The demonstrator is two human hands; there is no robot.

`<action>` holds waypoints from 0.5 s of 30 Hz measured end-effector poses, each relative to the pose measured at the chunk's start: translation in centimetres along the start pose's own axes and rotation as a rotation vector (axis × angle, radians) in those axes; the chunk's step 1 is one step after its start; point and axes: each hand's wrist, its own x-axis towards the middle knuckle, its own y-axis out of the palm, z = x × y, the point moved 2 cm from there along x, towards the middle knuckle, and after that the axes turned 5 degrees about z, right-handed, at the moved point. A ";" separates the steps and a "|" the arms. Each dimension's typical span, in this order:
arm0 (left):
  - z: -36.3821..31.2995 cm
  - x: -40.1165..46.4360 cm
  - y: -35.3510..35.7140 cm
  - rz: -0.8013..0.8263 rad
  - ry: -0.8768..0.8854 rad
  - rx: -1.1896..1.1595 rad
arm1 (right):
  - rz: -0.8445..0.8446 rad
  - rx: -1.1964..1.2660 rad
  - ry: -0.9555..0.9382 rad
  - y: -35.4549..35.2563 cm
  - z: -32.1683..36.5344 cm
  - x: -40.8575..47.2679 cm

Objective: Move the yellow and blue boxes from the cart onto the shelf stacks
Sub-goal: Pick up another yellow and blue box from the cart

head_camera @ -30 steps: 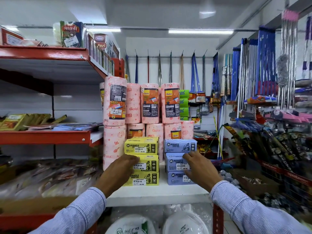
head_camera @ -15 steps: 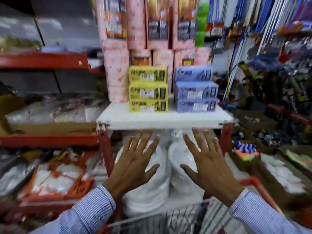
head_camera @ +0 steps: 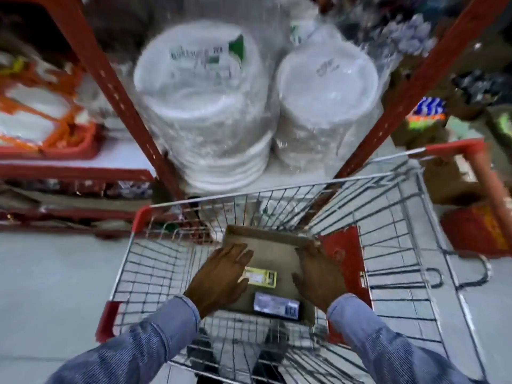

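I look straight down into a wire shopping cart (head_camera: 410, 223) with red corner guards. A brown cardboard carton (head_camera: 273, 252) lies in its basket. Inside the carton lie a yellow box (head_camera: 261, 276) and, nearer to me, a blue box (head_camera: 277, 305). My left hand (head_camera: 221, 275) hovers with spread fingers over the carton's left side, its fingertips at the yellow box's left end. My right hand (head_camera: 320, 275) is flat over the carton's right side. Neither hand grips anything. The shelf stacks are out of view.
Two wrapped stacks of white disposable plates (head_camera: 205, 101) sit on the low shelf just beyond the cart, between red slanting shelf posts (head_camera: 119, 87). A red tray with packets (head_camera: 47, 126) is at left. Boxes and bags crowd the floor at right.
My view has dropped from the shelf stacks down into the cart. Both hands came away from the stacked boxes and lowered into the carton in the cart.
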 end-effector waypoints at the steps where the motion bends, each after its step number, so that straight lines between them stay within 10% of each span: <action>1: 0.3 0.8 2.4 0.059 -0.022 -0.022 | 0.054 0.007 0.000 1.8 -0.4 1.1; 15: 2.2 9.0 17.6 0.358 -0.092 -0.055 | 0.314 -0.092 -0.116 19.3 -2.5 8.9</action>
